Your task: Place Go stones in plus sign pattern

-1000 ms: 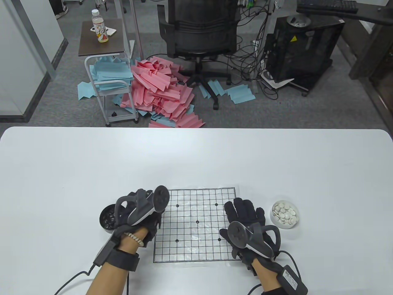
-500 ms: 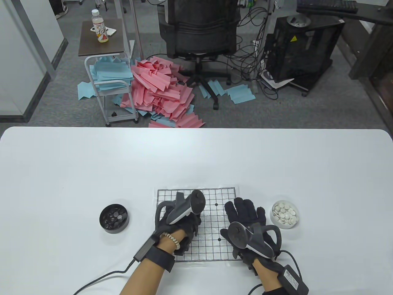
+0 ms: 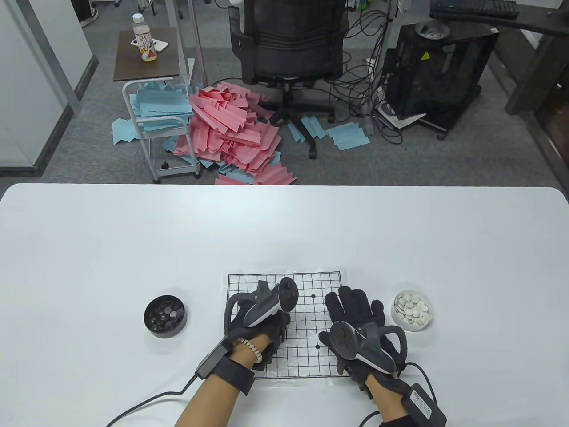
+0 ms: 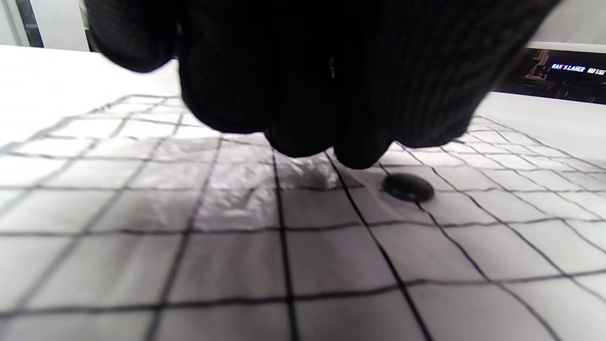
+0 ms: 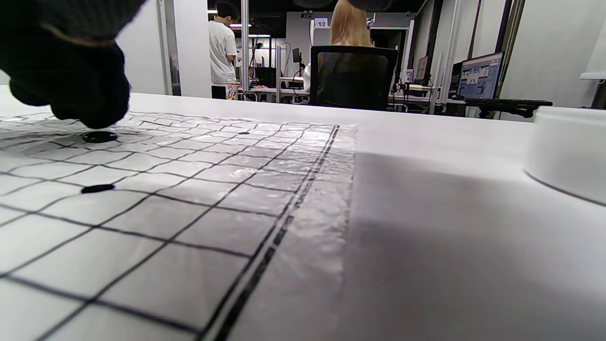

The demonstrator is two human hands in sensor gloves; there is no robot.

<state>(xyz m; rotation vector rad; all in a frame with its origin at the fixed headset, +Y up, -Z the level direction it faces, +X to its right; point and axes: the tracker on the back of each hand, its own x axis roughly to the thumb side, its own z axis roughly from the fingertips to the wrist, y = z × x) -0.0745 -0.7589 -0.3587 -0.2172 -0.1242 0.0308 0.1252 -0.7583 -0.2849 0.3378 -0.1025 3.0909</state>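
A black, glossy, lens-shaped Go stone lies flat on the printed paper grid board, on or close to a line crossing right of centre in the left wrist view; in the right wrist view it shows at the left edge, and in the table view it is hidden beneath the hand. The gloved left hand hangs just above and beside it, near the lower middle of the table view. Its fingertips are bunched together and apart from the stone, gripping nothing that shows. The right hand rests palm down on the board's right edge with its fingers spread flat. A clear plastic film covers the grid and wrinkles near the stone. A round black bowl of black stones sits at the left, well apart from the board. A round white bowl of white stones sits just beside the right hand. All rest on the white table.
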